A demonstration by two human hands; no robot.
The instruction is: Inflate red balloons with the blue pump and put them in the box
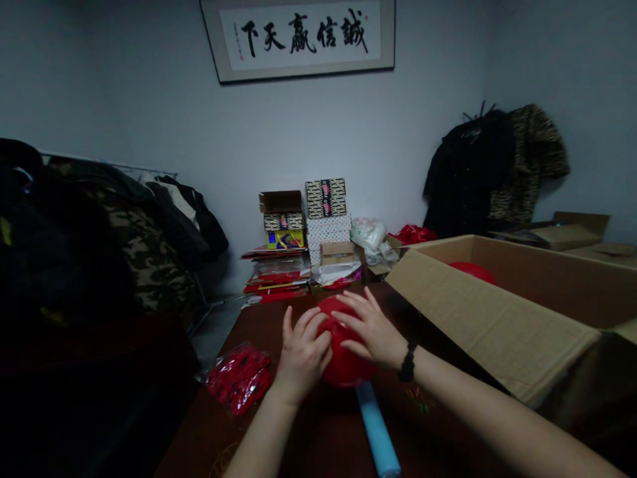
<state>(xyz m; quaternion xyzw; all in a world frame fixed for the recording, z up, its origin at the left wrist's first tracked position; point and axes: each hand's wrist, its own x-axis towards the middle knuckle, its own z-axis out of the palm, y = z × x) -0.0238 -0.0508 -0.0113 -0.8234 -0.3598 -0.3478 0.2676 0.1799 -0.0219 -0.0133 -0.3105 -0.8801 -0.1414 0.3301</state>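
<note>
A glossy red round object (pixel 342 368), perhaps a balloon, is between my two hands above the brown table. My left hand (pixel 302 355) grips its left side, with the fingers bent inward and the tips partly hidden. On its upper right, my right hand (pixel 373 330) holds it with curved, spread fingers. A dark band circles my right wrist. Just below the red object lies a light blue tube or roll (pixel 377 425). Left of my left hand rests a clear plastic packet (pixel 240 380) with red contents.
A large open cardboard box (pixel 497 325) stands close on the right, with a red round thing (pixel 472 271) inside. Stacked boxes (pixel 328 229), red papers (pixel 276 282) and a white plastic bag (pixel 371 236) are behind the brown table (pixel 269 318). Clothes (pixel 144 245) hang at left.
</note>
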